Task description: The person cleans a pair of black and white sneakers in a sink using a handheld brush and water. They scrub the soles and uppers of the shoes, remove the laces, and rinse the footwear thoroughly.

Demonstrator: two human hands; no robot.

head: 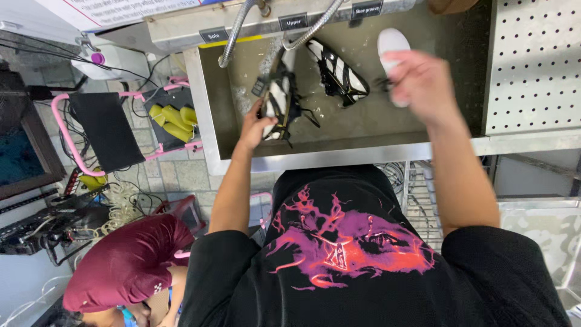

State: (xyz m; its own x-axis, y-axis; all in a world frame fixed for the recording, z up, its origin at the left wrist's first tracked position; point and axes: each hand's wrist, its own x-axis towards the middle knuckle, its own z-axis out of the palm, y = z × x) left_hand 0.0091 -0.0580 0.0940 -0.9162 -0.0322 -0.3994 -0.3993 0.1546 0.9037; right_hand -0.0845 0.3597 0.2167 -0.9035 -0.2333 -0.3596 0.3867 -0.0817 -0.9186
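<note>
I look down into a steel sink (327,158). My left hand (254,126) grips a black-and-white shoe (277,100) with loose black laces, held up on its side over the basin. My right hand (419,82) is closed around a white brush-like object (391,43), only its rounded end showing above my fingers. A second black-and-white shoe (342,74) lies on the sink floor between my hands. Two flexible metal hoses (237,29) hang down from the top edge; wet foam shows near the left one.
A white perforated panel (532,66) stands right of the sink. A pink wire cart (121,130) with yellow gloves (172,120) and a black panel is on the left. Another person in a maroon top (124,263) crouches at the lower left among cables.
</note>
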